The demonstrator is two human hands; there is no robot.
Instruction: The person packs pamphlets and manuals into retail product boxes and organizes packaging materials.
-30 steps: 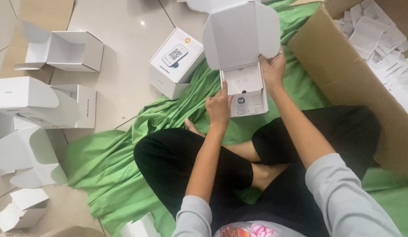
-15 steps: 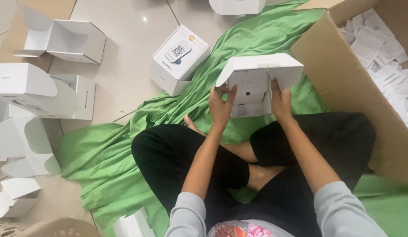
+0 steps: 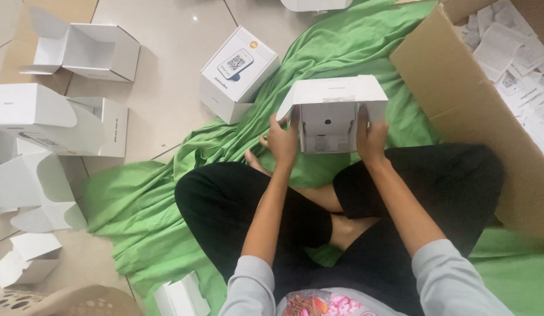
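Observation:
I sit cross-legged on a green cloth [image 3: 137,205] on a tiled floor. A small white cardboard box [image 3: 333,111] is held above my knees, its lid folded partly down over the open side. My left hand [image 3: 282,139] grips the box's left side. My right hand [image 3: 370,136] clasps its right side. Inside the opening a white device with a dark round spot shows.
A closed white box with a printed picture [image 3: 238,73] lies on the floor left of my hands. Several open white boxes [image 3: 84,50] lie at far left. A big brown carton [image 3: 459,82] with several paper leaflets [image 3: 512,52] stands at right.
The raised lid has come down over the box. The box has moved nearer to me, and both hands have shifted to its sides.

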